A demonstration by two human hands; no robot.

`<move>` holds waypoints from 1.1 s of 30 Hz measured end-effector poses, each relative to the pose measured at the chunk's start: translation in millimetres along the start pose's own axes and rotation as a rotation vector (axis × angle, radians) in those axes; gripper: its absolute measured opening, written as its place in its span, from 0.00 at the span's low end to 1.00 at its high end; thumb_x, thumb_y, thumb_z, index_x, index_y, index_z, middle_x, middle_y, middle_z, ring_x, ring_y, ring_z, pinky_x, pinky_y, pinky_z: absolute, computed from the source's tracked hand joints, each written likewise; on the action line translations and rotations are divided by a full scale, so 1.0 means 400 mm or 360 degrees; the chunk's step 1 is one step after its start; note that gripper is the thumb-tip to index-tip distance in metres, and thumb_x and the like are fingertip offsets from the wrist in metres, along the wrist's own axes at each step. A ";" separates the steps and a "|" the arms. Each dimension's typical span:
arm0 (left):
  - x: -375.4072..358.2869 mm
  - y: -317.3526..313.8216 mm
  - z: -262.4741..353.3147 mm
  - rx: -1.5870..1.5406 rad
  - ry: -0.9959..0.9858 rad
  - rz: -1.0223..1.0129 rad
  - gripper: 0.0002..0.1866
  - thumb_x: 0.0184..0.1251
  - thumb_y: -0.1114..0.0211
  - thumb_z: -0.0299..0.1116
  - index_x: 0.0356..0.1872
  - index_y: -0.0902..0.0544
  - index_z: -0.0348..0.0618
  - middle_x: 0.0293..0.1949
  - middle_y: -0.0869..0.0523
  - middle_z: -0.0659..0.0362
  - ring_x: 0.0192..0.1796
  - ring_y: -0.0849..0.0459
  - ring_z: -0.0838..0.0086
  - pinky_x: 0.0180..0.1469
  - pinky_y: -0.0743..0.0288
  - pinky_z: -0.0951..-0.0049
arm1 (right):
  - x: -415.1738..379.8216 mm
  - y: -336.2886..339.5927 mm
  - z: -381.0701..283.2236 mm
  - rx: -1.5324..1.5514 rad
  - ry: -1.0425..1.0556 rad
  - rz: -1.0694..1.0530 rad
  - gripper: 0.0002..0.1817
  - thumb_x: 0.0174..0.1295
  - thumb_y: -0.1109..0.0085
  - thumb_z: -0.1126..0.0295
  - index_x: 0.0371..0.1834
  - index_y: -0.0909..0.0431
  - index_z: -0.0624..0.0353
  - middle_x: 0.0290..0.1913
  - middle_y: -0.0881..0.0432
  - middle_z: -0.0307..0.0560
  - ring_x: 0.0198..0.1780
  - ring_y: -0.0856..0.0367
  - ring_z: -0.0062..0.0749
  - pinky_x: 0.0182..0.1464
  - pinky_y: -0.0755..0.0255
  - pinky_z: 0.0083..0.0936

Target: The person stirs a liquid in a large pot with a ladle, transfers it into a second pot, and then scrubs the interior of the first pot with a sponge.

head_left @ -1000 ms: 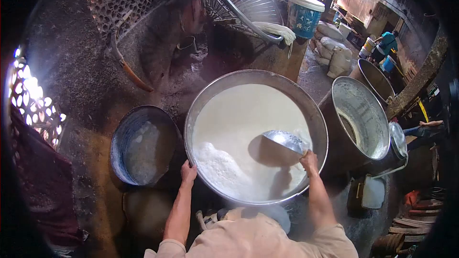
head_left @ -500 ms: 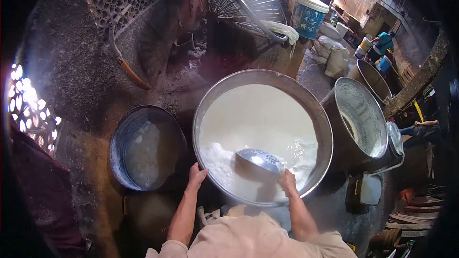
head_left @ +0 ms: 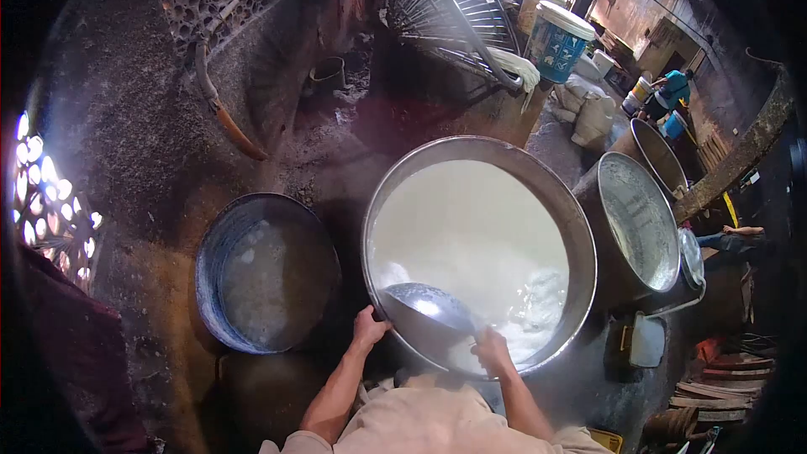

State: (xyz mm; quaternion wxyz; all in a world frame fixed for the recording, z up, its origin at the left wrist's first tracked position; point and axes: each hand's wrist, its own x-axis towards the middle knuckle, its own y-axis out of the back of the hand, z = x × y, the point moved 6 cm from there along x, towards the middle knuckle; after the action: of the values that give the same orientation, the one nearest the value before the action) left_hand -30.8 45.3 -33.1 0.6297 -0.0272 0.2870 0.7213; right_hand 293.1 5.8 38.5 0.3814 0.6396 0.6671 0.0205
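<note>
Ladle (head_left: 430, 305) between both hands (head_left: 370, 329) (end in the right hand (head_left: 491, 351))

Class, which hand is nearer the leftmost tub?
Left. The left hand, at the pan's rim, is right of the tub; the right hand, holding the ladle, is farther right.

With our left hand (head_left: 370, 328) we hold the near left side of a wide metal pan (head_left: 582, 265); with our right hand (head_left: 492, 353) we grip a metal ladle (head_left: 430, 304), its bowl inside the pan's outline. White liquid (head_left: 471, 219) froths near right. We see a dark tub (head_left: 210, 290) left, a metal vat (head_left: 643, 202) right, a bucket (head_left: 557, 46) farther off.
</note>
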 end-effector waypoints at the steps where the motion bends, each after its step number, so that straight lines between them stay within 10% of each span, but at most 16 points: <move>1: 0.007 -0.002 -0.010 -0.0004 0.0000 0.0003 0.20 0.40 0.28 0.31 0.40 0.19 0.40 0.37 0.14 0.49 0.43 0.16 0.60 0.47 0.24 0.64 | 0.002 0.007 -0.011 -0.0004 0.0003 -0.0001 0.18 0.42 0.39 0.73 0.38 0.30 0.66 0.20 0.22 0.50 0.17 0.23 0.33 0.17 0.26 0.30; 5: 0.040 -0.024 -0.067 -0.0043 -0.0071 0.0044 0.17 0.43 0.32 0.32 0.39 0.18 0.40 0.38 0.14 0.49 0.46 0.16 0.57 0.49 0.25 0.63 | 0.005 0.052 -0.140 0.0013 0.0101 -0.0091 0.17 0.41 0.37 0.75 0.37 0.29 0.63 0.19 0.24 0.46 0.18 0.24 0.29 0.17 0.27 0.30; 11: 0.004 -0.002 0.005 0.0106 -0.0115 -0.0075 0.25 0.43 0.26 0.34 0.46 0.19 0.38 0.41 0.15 0.50 0.44 0.17 0.64 0.50 0.26 0.68 | 0.184 0.087 -0.417 -0.0616 0.0867 0.0463 0.18 0.46 0.42 0.72 0.43 0.27 0.60 0.32 0.19 0.64 0.35 0.19 0.57 0.38 0.24 0.45; 14: 0.011 -0.009 -0.016 0.0247 -0.0243 0.0160 0.23 0.44 0.26 0.33 0.45 0.18 0.38 0.40 0.14 0.50 0.42 0.16 0.65 0.48 0.26 0.68 | 0.292 0.062 -0.462 -0.0784 0.0686 0.0527 0.18 0.46 0.44 0.73 0.44 0.26 0.60 0.36 0.19 0.63 0.41 0.20 0.58 0.44 0.26 0.47; 33: -0.006 -0.006 0.002 -0.0173 -0.0064 0.0015 0.19 0.43 0.28 0.31 0.39 0.17 0.39 0.36 0.14 0.52 0.39 0.15 0.67 0.44 0.25 0.68 | 0.232 0.109 -0.078 -0.1102 0.0312 0.0214 0.13 0.58 0.49 0.66 0.41 0.23 0.63 0.37 0.18 0.62 0.43 0.20 0.56 0.46 0.26 0.46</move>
State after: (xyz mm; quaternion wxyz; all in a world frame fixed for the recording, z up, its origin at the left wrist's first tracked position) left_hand -27.7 43.8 -32.4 0.6295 -0.0454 0.2347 0.7393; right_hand 323.1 108.8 38.0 0.5073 0.5100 0.6104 0.3315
